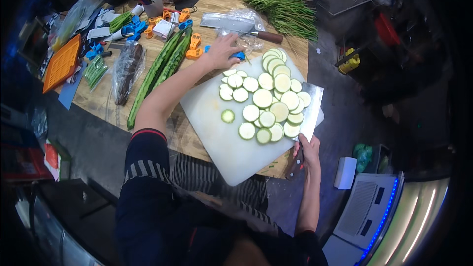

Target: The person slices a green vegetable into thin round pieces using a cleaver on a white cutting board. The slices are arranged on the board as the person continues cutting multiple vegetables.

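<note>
My right hand (310,150) grips the dark wooden handle of a broad cleaver (313,105). Its blade lies along the right side of a heap of round zucchini slices (279,111) on a white cutting board (207,133). Apart from the heap, one greener end slice (227,116) rests on the board. My left hand (224,51) reaches past the board's far left edge with its fingers spread. Beneath its fingers is a blue clip (238,55); whether they touch it I cannot tell. A second cleaver (231,23) lies just beyond, over crumpled clear plastic (253,42).
Left of the board are two long ridged green gourds (159,70) and a plastic-wrapped dark eggplant (127,70). Orange and blue clips (195,40), papers, and an orange basket (62,62) crowd the far left. Thin green stalks (286,11) overhang the wooden table's (107,112) far right edge.
</note>
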Action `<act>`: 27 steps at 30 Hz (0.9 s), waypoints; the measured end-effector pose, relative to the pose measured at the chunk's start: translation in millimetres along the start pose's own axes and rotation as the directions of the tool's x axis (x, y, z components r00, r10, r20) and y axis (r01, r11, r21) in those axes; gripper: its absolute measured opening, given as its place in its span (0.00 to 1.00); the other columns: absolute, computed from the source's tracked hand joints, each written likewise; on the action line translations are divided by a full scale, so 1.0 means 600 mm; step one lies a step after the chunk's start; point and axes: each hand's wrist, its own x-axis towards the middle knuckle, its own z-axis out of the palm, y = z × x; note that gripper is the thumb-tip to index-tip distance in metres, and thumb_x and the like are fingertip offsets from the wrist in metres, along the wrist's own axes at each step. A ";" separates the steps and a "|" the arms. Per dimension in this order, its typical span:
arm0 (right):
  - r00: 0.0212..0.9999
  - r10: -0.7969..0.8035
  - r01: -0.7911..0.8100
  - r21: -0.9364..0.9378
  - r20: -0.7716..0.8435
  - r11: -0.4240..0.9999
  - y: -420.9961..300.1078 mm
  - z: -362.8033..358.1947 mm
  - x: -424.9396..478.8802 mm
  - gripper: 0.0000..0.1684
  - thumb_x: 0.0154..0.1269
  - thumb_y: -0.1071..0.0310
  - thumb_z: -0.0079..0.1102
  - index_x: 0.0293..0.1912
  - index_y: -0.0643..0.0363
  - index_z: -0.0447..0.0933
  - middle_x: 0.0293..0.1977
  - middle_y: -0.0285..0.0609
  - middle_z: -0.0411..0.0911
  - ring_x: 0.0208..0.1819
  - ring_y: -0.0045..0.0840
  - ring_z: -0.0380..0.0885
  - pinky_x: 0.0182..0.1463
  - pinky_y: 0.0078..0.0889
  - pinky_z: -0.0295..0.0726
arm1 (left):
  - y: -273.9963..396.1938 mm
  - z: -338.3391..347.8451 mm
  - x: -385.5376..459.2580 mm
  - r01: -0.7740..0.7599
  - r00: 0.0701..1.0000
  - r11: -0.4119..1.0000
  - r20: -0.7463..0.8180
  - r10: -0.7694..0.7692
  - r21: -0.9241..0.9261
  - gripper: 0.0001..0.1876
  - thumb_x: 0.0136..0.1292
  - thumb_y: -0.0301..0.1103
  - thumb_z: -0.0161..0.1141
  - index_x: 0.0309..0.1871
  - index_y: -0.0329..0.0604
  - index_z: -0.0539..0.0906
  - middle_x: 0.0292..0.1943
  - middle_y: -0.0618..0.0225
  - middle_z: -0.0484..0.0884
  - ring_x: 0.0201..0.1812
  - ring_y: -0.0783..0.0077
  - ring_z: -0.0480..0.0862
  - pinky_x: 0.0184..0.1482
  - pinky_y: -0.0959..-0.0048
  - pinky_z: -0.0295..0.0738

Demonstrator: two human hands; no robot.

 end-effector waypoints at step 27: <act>0.998 -0.059 0.051 -0.389 -0.009 0.920 -0.114 0.048 0.017 0.10 0.65 0.73 0.48 0.44 0.70 0.69 0.21 0.38 0.73 0.18 0.20 0.73 0.23 0.29 0.75 | 0.222 -0.086 -0.039 -0.447 0.892 0.823 -0.240 0.382 -0.351 0.37 0.63 0.50 0.61 0.74 0.53 0.63 0.77 0.49 0.50 0.77 0.39 0.48 0.73 0.33 0.37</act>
